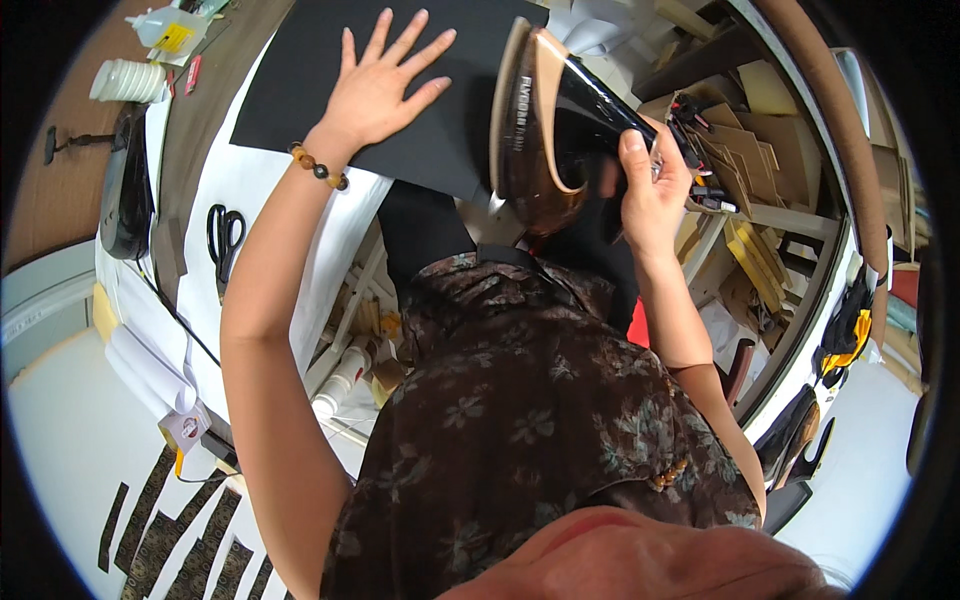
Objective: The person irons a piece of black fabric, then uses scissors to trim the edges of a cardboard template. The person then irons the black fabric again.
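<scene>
My left hand [378, 100] lies flat with spread fingers on a large black sheet [285, 100], which may be fabric or board. A beaded bracelet [318, 168] circles that wrist. In my right hand [655, 185] is the handle of a clothes iron [535, 130] with a dark, glossy body and a tan band. It is tipped on its side beside the sheet's right edge, its soleplate turned toward my left hand. Whether the soleplate touches the sheet, I cannot tell. My right thumb rests along the handle, while most of the other fingers are hidden behind it.
Black-handled scissors [225, 245] lie on white paper [205, 180] at the left. Farther left are a white ribbed cup stack [128, 80] and a plastic bottle [168, 32]. Shelves of cardboard pieces [745, 150] stand at the right. Patterned strips [195, 535] lie lower left.
</scene>
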Demonstrator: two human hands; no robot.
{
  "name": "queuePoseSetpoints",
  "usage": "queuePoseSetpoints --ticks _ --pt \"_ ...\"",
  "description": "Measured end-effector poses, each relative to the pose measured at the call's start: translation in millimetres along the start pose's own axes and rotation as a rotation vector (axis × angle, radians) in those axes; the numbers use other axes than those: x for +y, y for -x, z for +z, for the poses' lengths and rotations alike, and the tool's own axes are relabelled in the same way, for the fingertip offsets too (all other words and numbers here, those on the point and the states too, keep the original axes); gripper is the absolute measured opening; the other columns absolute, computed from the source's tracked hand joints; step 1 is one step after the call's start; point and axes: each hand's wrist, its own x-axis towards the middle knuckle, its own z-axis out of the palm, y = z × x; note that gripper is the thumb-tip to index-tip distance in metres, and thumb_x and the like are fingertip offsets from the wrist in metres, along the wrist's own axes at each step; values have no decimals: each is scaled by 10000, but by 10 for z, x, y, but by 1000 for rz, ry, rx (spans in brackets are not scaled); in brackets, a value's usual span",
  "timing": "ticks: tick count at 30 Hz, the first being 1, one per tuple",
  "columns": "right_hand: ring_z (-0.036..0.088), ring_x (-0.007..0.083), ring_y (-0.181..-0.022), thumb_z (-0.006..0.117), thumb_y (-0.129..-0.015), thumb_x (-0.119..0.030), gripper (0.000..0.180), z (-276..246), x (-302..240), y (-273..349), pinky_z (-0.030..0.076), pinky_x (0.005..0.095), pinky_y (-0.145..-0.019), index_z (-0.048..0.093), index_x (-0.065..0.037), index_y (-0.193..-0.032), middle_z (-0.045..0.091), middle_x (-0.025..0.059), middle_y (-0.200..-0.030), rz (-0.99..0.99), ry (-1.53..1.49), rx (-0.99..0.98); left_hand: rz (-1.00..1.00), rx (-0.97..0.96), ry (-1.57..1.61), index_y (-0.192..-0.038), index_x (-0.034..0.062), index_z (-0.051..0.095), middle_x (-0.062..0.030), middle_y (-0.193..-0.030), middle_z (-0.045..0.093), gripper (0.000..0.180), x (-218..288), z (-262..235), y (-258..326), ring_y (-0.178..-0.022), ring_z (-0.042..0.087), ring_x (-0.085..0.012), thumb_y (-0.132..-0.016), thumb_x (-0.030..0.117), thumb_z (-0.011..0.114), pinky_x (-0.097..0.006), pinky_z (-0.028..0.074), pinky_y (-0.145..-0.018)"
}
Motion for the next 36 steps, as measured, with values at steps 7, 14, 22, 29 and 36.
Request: queuePoseSetpoints --ticks 7,14,22,29,36 --pt "406 -5 -612 694 -938 -176 253 360 246 118 314 167 -540 625 21 -1081 495 -88 -688 160 -9 -9 -37 -132 -94 -1517 433 293 4 -1625 216 681 190 -195 -50 -1499 135 -357 -895 645 472 -695 95 -1140" --pt "453 64 -488 562 -1014 -229 244 103 506 108 374 217 -457 589 -13 -1126 497 -25 -619 254 -139 91 8 -138 -33 -1508 411 334 8 -1621 233 544 299 -188 -105 -1493 137 -380 -980 510 416 -705 72 -1125" --pt "464 84 -453 535 -1022 -299 290 -423 254 62 362 222 -427 601 -26 -1092 558 15 -622 204 -246 131 17 -80 245 -1480 373 409 -33 -1603 279 506 88 -89 -92 -1473 213 -375 -992 503 445 -668 95 -1145" --pt "474 75 -482 571 -1005 -214 289 29 174 231 393 225 -462 548 27 -1163 530 7 -648 159 -165 65 18 -44 82 -1466 488 369 -36 -1613 255 600 -262 2 -102 -1480 186 -396 -906 660 499 -711 115 -1115" --pt "448 103 -462 477 -1047 -331 304 42 615 169 401 251 -454 534 -34 -1024 474 20 -604 323 -366 136 -13 -81 69 -1480 455 371 -19 -1627 220 643 -221 -19 -132 -1491 160 -378 -888 659 516 -707 106 -1117"
